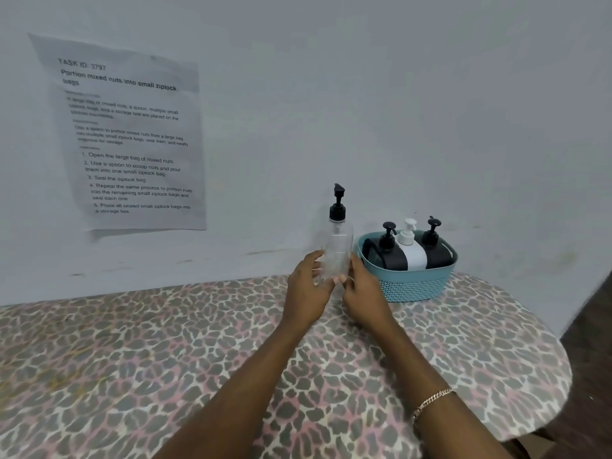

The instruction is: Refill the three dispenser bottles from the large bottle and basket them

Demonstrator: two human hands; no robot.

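A tall clear bottle point(338, 240) with a black pump top stands upright near the wall, left of the basket. My left hand point(306, 289) holds its lower left side and my right hand point(362, 294) holds its lower right side. In the teal basket point(414, 286) stand three dispenser bottles side by side: a black one point(385, 251) on the left, a white one point(410, 250) in the middle and a black one point(433, 248) on the right. All three have their pumps on.
The round table point(165, 359) wears a leopard-print cloth and ends against the grey wall. A printed paper sheet point(129, 137) hangs on the wall at the left. The table's curved edge falls away at the right, near dark floor point(589, 342).
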